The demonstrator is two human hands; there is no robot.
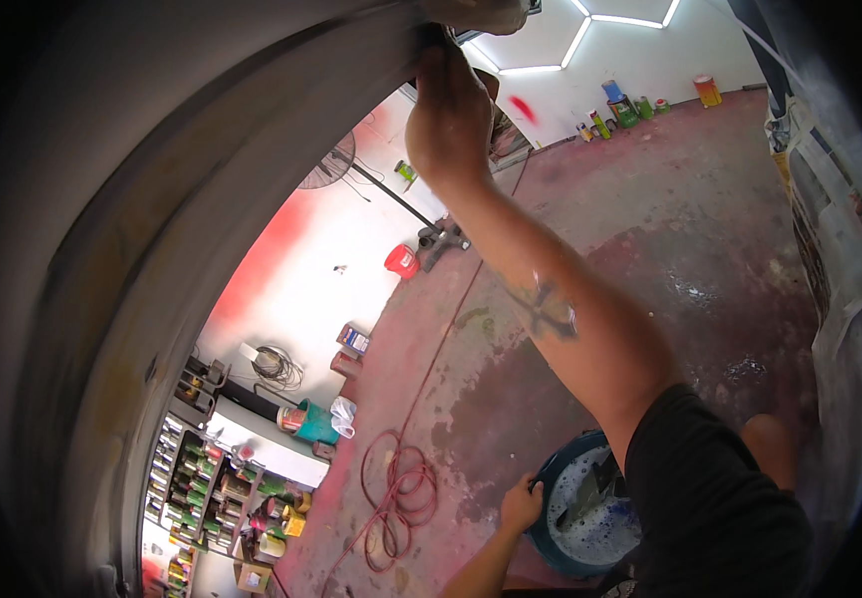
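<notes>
Holding the rim of the dark blue bucket [539, 528] with my left hand [523, 504], fingers curled closed over its left edge. Contents of the bucket: whitish suds, with a dark grey flat piece [582, 506] partly under the foam; the sleeve hides the bucket's right side.

Right hand [451, 120]: raised, arm stretched out well beyond the bucket, at the upper end of a large grey panel [202, 189]. These fingers point away from me into shadow at the panel's edge; cannot tell whether they are closed on anything or pressed flat. The panel curves along the whole left side, well left of the bucket and higher than it, with brownish patches on its dull surface. My black sleeve [715, 488] passes just right of the bucket.

Surroundings, taken from the bucket: coiled red hose [396, 493] on the floor, near, to the left. Shelves of cans [202, 488], farther left. Teal pail [316, 423], also left, slightly farther off than the hose. Small red pail [401, 261], well beyond and to the left, near the base of a standing fan [327, 167]. Green can [625, 112], far beyond, by the white wall. Translucent sheeting [840, 259], beyond and well to the right.
</notes>
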